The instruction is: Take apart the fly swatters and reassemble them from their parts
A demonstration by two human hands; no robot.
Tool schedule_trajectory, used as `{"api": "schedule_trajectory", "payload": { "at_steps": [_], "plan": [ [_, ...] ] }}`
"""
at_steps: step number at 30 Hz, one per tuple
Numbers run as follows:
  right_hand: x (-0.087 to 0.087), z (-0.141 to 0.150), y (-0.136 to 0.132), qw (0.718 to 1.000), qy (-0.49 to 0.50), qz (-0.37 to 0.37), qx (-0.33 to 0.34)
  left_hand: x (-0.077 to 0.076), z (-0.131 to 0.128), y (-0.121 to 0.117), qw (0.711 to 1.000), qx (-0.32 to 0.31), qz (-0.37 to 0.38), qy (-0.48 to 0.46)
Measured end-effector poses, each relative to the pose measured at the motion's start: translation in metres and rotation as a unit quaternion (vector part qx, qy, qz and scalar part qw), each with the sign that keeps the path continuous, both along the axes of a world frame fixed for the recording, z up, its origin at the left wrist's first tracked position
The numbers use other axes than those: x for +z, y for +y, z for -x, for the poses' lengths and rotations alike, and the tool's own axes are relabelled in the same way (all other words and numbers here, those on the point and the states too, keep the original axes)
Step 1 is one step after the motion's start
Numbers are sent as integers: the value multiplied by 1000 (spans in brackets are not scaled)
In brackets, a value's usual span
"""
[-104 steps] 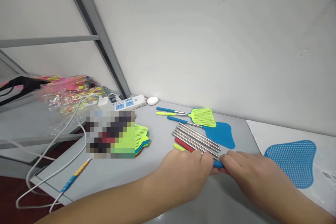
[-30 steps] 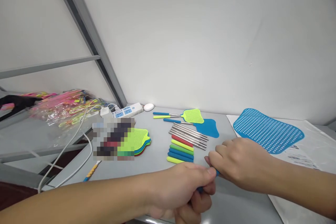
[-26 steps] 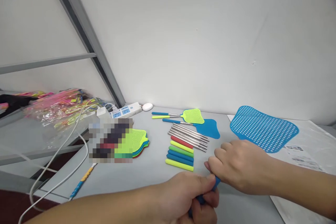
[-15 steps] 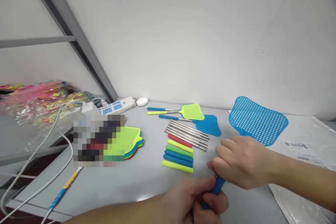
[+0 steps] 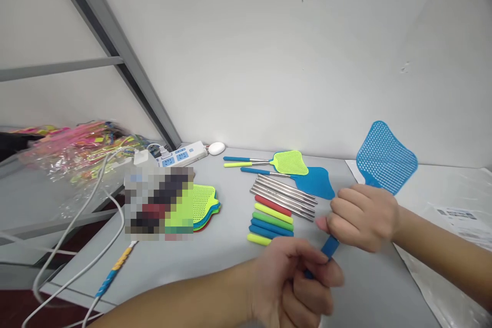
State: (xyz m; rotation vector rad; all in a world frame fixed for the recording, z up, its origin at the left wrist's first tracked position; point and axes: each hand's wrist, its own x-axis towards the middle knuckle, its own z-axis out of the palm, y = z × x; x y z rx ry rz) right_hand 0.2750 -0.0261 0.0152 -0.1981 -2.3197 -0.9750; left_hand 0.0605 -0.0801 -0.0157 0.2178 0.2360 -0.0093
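Observation:
A blue fly swatter [image 5: 386, 156] is held in both hands, its mesh head raised at the right and tilted. My right hand [image 5: 361, 218] is closed round its upper part, just below the head. Lower down, my left hand [image 5: 303, 282] grips the blue handle, with thumb and fingers wrapped round it. A short piece of blue handle shows between the hands; the shaft inside my right fist is hidden. Left of my hands lie several loose coloured handle sleeves [image 5: 272, 220] and a row of metal rods [image 5: 284, 196].
Behind lie finished swatters, one with a yellow-green head [image 5: 290, 162], another with a blue head [image 5: 315, 182]. A stack of swatter heads [image 5: 203, 202] sits left, beside a blurred patch. A power strip [image 5: 184, 155], white cables [image 5: 102, 174] and plastic-wrapped goods [image 5: 88, 146] are farther left; a plastic bag [image 5: 453, 266] lies right.
The swatter head has turned about its shaft and looks narrower. Both hands keep their grip on it. The whole view has shifted slightly.

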Motion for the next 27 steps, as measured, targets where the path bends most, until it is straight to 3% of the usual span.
{"api": "schedule_trajectory", "payload": {
  "at_steps": [2, 4, 5, 6, 7, 8, 9, 10, 11, 12, 13, 14, 15, 17, 20, 22, 24, 27],
  "plan": [
    [-8, 1, 9, 999, 25, -20, -18, 9, 2, 12, 998, -2, -55, 25],
    [-14, 4, 14, 997, 29, -6, -78, 22, 6, 22, 977, -5, -188, 97],
    [-15, 5, 13, 993, 28, 11, -118, 29, 8, 26, 944, 12, -292, 156],
    [-16, 7, 11, 986, 25, 33, -160, 36, 9, 29, 878, 43, -422, 224],
    [-14, 9, 8, 977, 24, 64, -203, 42, 10, 31, 771, 76, -560, 293],
    [-11, 11, 5, 963, 21, 106, -246, 47, 10, 32, 631, 106, -681, 357],
    [-7, 14, 2, 944, 17, 158, -289, 51, 8, 33, 473, 121, -774, 403],
    [-2, 16, -1, 919, 11, 216, -329, 53, 6, 34, 317, 123, -837, 430],
    [4, 19, -2, 891, 4, 272, -365, 54, 2, 36, 184, 112, -873, 437],
    [10, 21, -3, 863, -3, 320, -391, 55, -1, 39, 83, 92, -894, 430],
    [16, 22, -2, 841, -9, 353, -409, 55, -5, 42, 18, 71, -907, 415],
    [20, 23, 0, 828, -16, 371, -421, 55, -9, 46, -15, 49, -915, 401],
    [24, 22, 2, 823, -25, 374, -427, 55, -11, 49, -19, 26, -918, 395],
    [25, 19, 7, 828, -53, 360, -426, 56, -15, 54, 32, -17, -915, 403],
    [16, 10, 14, 853, -97, 334, -389, 60, -15, 55, 158, -43, -897, 411],
    [7, 2, 18, 879, -107, 306, -349, 61, -14, 53, 254, -15, -883, 395],
    [1, -6, 19, 915, -98, 250, -302, 62, -14, 50, 390, 20, -847, 360],
    [2, -18, 17, 963, -85, 133, -218, 61, -13, 46, 680, 33, -661, 315]
  ]
}}
